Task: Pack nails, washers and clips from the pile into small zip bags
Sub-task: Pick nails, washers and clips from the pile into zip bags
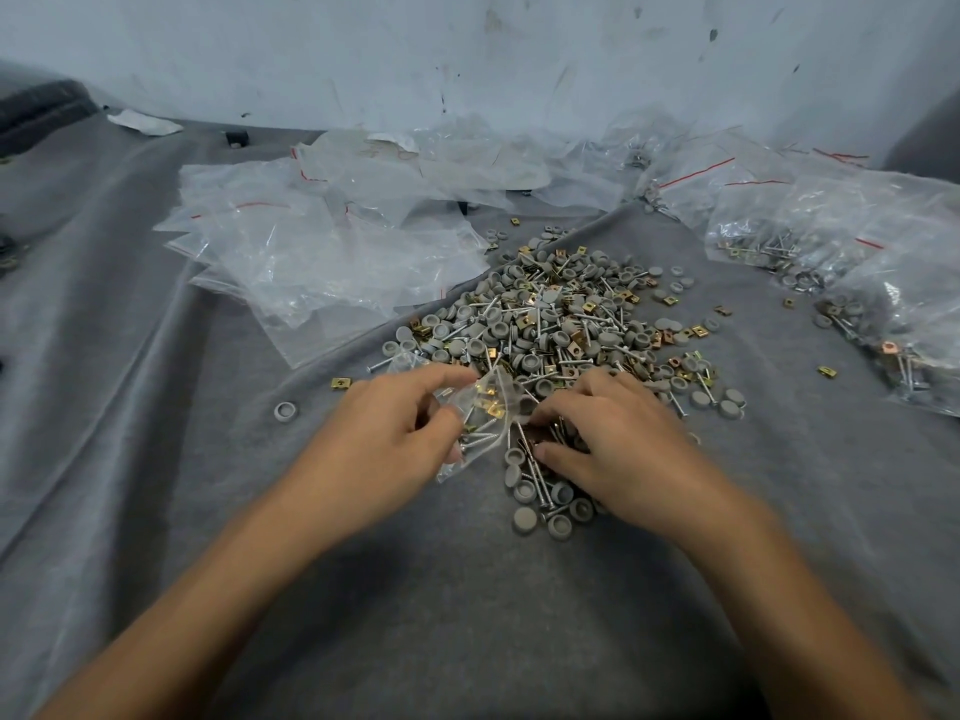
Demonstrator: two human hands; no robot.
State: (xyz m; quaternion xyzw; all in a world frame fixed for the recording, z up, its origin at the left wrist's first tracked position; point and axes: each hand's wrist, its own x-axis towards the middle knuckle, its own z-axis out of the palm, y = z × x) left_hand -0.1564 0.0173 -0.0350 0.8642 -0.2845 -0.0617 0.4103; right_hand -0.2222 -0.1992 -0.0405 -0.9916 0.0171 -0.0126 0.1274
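The left hand [395, 433] has its grip pinched on a small zip bag [483, 407]: thumb and forefinger nip the clear film, and the other fingers curl under it. A few brass clips and thin nails already show through the plastic. The bag's long axis runs from about 1 o'clock down to 7 o'clock, and it lies at 3 o'clock of the left hand, touching the near edge of the pile [561, 314].

The right hand [613, 439] sits at 3 o'clock of the bag, just beside it. Its fingers are bent down over a cluster of nails [535, 475] and grey washers [524, 519], with the fingertips pointing toward 9 o'clock at the film. Whether that grip has closed on any piece I cannot tell, since the fingers hide what is under them.

So the right hand is the nearer one to the loose stock, and the bag waits at its 9 o'clock – a short sideways carry, I judge, once something is picked. The nails under it lie roughly 11 to 5 o'clock, crosswise to that path, so they would likely need turning to slip in.

The main heap lies at 12 o'clock of both hands on the grey cloth [467, 589], with one stray clip [340, 383] at 11 o'clock of the left hand. Empty bags [311, 252] lie at 10 o'clock of the heap and filled bags [831, 236] at 2 o'clock – much is left to pack
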